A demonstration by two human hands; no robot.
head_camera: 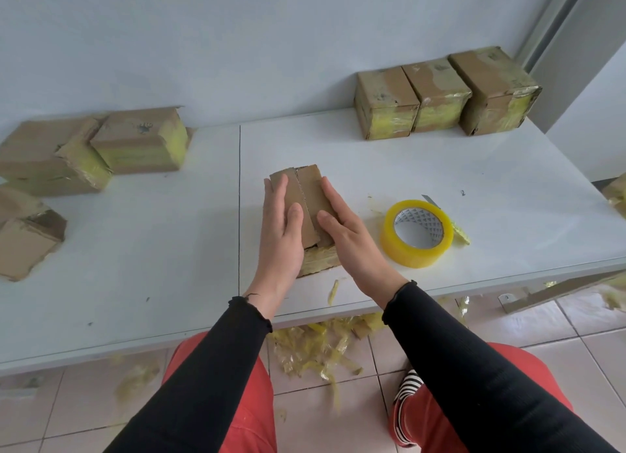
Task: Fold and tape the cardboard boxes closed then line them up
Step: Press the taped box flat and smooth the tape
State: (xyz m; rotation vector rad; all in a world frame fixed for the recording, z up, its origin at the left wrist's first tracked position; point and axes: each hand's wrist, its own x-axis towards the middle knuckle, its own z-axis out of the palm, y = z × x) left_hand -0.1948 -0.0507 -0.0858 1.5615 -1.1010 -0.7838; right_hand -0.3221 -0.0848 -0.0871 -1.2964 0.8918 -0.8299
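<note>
A small cardboard box [306, 195] stands on the white table [440, 168] in front of me, its two top flaps folded together along a centre seam. My left hand [283, 229] lies flat on the left flap and side. My right hand [349, 230] presses the right flap, fingers stretched along it. A roll of yellow tape [417, 233] lies flat just right of my right hand. Three taped boxes [443, 95] stand side by side in a row at the back right.
Several untaped boxes [84, 148] are heaped at the back left, and one open box [25, 236] lies at the left edge. A small blade [429, 200] peeks out behind the tape roll. Torn tape scraps [318, 351] litter the floor below the table edge.
</note>
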